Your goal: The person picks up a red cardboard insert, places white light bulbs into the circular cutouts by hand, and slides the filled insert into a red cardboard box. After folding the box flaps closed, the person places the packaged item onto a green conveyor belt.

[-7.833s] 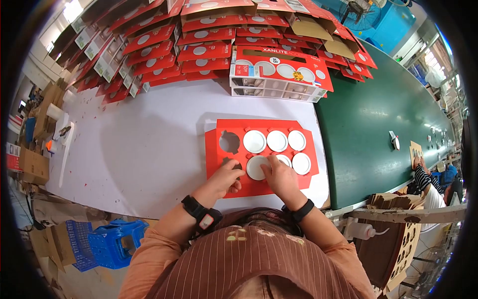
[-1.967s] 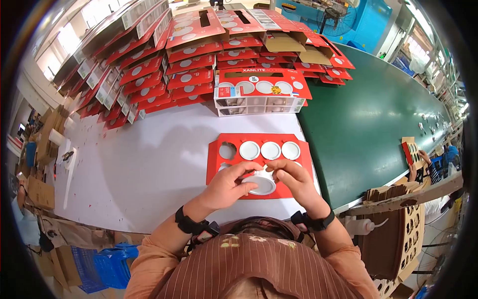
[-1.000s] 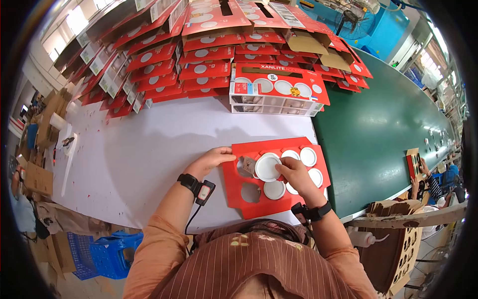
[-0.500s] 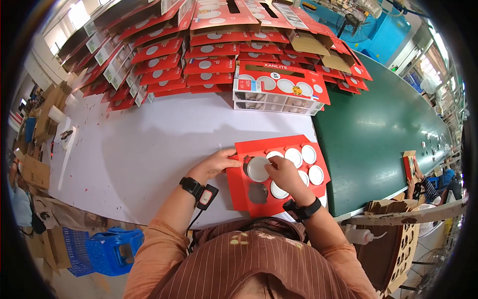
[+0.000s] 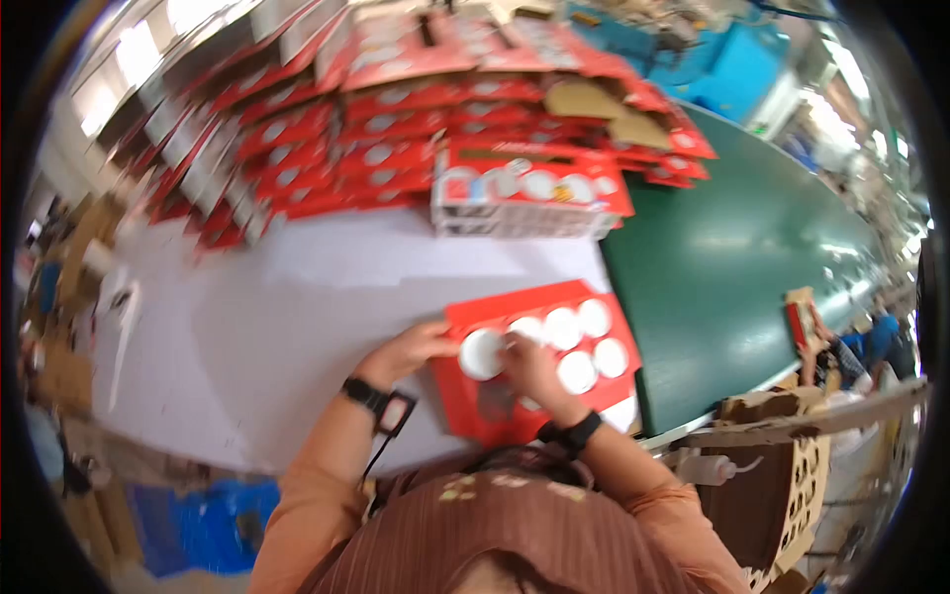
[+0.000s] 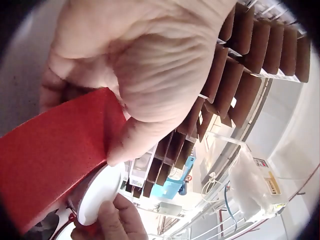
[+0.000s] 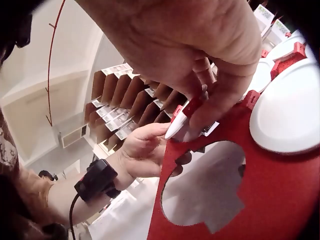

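Observation:
My left hand [image 5: 401,354] pinches the left edge of a red cardboard insert [image 5: 463,406] with two rows of round cut-outs. In the left wrist view the thumb lies on one face of the card and the fingers go behind it. My right hand [image 5: 536,374] pinches the rim of a white round-faced bulb [image 5: 481,354] at the far left cut-out. The right wrist view has this bulb [image 7: 176,129] tilted nearly edge-on. The near left cut-out [image 7: 205,185] is open, with the tabletop showing through. Several more white bulbs [image 5: 576,373] sit in the other cut-outs, partly behind my right hand.
A printed red-and-white box [image 5: 529,188] stands behind the insert on the white table [image 5: 297,327]. Stacks of red cartons [image 5: 386,129] rise at the back. A green surface [image 5: 732,267] adjoins on the right, where another person's hands [image 5: 813,342] hold a small insert.
My right hand has carried a bulb left across the insert to the far left cut-out. My left hand has moved to the card's left edge, and the insert now lies turned at an angle.

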`<state>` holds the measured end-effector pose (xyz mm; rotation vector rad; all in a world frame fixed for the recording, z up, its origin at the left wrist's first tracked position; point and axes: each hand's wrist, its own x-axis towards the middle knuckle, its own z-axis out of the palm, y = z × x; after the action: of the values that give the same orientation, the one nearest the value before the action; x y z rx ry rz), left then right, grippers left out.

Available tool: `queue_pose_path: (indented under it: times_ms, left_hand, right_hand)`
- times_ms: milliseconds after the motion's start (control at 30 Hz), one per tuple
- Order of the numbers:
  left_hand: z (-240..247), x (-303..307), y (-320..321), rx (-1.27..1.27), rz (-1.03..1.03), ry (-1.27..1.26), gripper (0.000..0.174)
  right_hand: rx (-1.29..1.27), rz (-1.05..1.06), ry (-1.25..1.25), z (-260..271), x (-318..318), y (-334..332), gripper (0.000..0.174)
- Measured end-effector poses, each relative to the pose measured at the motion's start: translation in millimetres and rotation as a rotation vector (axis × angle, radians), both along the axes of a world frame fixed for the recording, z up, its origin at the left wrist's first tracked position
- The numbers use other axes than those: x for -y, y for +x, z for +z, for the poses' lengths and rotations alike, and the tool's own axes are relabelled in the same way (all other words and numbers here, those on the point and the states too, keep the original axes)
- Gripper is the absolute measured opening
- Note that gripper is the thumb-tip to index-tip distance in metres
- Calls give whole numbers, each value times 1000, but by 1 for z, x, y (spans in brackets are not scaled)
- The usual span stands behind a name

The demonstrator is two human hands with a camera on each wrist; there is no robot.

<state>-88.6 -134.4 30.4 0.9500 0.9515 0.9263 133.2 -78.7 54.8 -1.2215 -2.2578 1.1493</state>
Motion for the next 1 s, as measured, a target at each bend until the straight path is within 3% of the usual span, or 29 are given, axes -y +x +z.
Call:
queue_pose_path:
  times_ms: [33,67,133,233,300,367,433,533,600,800,833,900,1000]
  left_hand:
    - [4,3,1,9,-12,34,44]
    - [22,3,5,14,-66,114,49]
    - [28,4,12,34,-22,57,51]
    - [-17,0,-3,7,9,-137,49]
    - [1,1,8,67,19,-148,50]
    - [1,1,10,14,70,-168,38]
    - [3,2,14,41,77,-187,44]
    - [-6,1,9,77,90,-217,52]
    - [-8,0,9,85,78,-229,52]
    - [13,3,17,3,45,-189,54]
    - [10,6,20,-32,102,-150,32]
    - [10,12,11,-101,105,-234,46]
    - [-3,11,5,-85,62,-205,53]
  right_hand:
    - [-42,13,-60,1,3,0,22]
    - [-41,75,77,0,6,2,22]
    - [-80,97,116,-45,-1,-1,26]
    - [-63,164,67,-27,-2,3,35]
    - [17,188,63,-12,-2,6,38]
    - [144,192,202,4,0,2,39]
    - [314,248,302,17,3,4,41]
    - [271,276,408,-26,16,3,32]
    - [267,305,461,-28,20,5,23]
    - [282,395,329,-11,12,3,21]
    - [284,369,336,-7,11,4,21]
    - [225,372,286,-3,12,5,22]
    - [121,343,349,-25,9,7,17]
